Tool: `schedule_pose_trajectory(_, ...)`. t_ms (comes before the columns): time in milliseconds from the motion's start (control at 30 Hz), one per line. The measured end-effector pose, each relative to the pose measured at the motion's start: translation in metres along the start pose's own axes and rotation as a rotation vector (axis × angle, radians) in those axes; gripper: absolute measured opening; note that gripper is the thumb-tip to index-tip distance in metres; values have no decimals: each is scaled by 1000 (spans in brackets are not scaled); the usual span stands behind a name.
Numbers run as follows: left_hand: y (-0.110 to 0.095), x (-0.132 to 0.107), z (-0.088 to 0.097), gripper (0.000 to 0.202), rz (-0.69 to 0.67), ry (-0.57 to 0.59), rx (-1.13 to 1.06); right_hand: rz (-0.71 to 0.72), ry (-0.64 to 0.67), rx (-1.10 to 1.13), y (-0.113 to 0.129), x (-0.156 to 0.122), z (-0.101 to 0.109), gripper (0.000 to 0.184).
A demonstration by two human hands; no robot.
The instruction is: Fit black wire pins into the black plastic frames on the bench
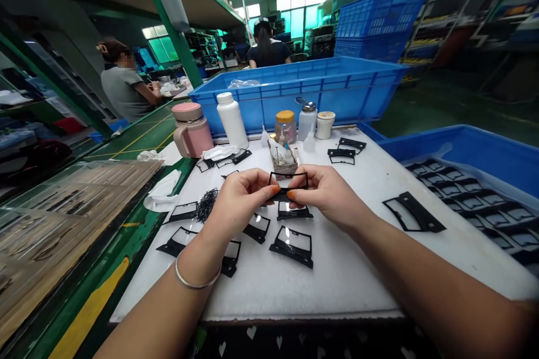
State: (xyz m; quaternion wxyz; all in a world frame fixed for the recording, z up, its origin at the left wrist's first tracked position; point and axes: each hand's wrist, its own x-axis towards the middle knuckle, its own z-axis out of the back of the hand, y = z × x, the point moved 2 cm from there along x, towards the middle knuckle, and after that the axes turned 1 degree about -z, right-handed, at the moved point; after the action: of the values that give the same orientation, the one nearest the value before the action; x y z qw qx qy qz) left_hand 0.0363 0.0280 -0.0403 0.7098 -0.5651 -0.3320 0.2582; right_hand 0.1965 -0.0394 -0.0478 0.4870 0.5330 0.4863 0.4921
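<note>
Black rectangular frame (288, 180) held at centre of view, pinched at its two ends between the fingertips of the left hand (241, 199) and right hand (329, 196), above the white table (303, 291), with similar frames (291, 245) lying just below.

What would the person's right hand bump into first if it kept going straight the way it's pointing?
The right hand already touches the first thing in its line, the black frame it pinches. Just beyond that is probably the left hand, holding the frame's other end, though depth is hard to judge from this view.
</note>
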Motion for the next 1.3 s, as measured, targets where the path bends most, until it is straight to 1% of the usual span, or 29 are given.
schedule_pose_trajectory(100,1,0,3,21,0,-6,-2,-23,76,-80,9,-2,13,17)
schedule_pose_trajectory(133,1,0,5,21,-4,-21,-9,-13,68,-133,15,-4,21,22)
schedule_pose_trajectory(167,1,0,7,21,-12,-44,-19,5,32,-205,21,-6,30,25)
schedule_pose_trajectory(200,1,0,10,21,-23,-71,-30,34,-35,-296,27,-8,40,26)
schedule_pose_trajectory(233,1,0,13,22,-33,-98,-40,46,-105,-418,32,-10,49,23)
schedule_pose_trajectory(267,0,0,16,23,-43,-123,-49,23,-151,-574,36,-12,58,18)
schedule_pose_trajectory(300,-1,0,19,23,-49,-146,-56,-32,-165,-741,36,-13,66,12)
schedule_pose_trajectory(367,-3,-1,22,23,-56,-179,-70,-190,-133,-1012,31,-13,78,5)
schedule_pose_trajectory(433,-5,-3,24,24,-59,-193,-88,-313,-110,-1137,22,-11,86,6)
schedule_pose_trajectory(533,-7,-4,25,22,-72,-193,-100,-382,-162,-1198,9,-5,94,8)
schedule_pose_trajectory(633,-7,-4,26,22,-87,-183,-96,-431,-211,-1249,2,-1,97,10)
schedule_pose_trajectory(767,-6,-4,27,24,-86,-167,-109,-477,-219,-1280,-2,0,94,10)
schedule_pose_trajectory(900,-6,-5,26,24,-84,-154,-114,-489,-217,-1293,-2,-1,92,8)
schedule_pose_trajectory(1100,-4,-5,25,25,-96,-129,-119,-443,-258,-1278,3,-4,107,5)
schedule_pose_trajectory(1167,-4,-5,25,30,-93,-119,-151,-406,-268,-1254,7,-6,111,5)
schedule_pose_trajectory(1233,-4,-5,24,37,-93,-105,-177,-347,-273,-1217,12,-8,109,11)
schedule_pose_trajectory(1300,-5,-5,22,36,-103,-85,-175,-275,-266,-1164,19,-10,100,22)
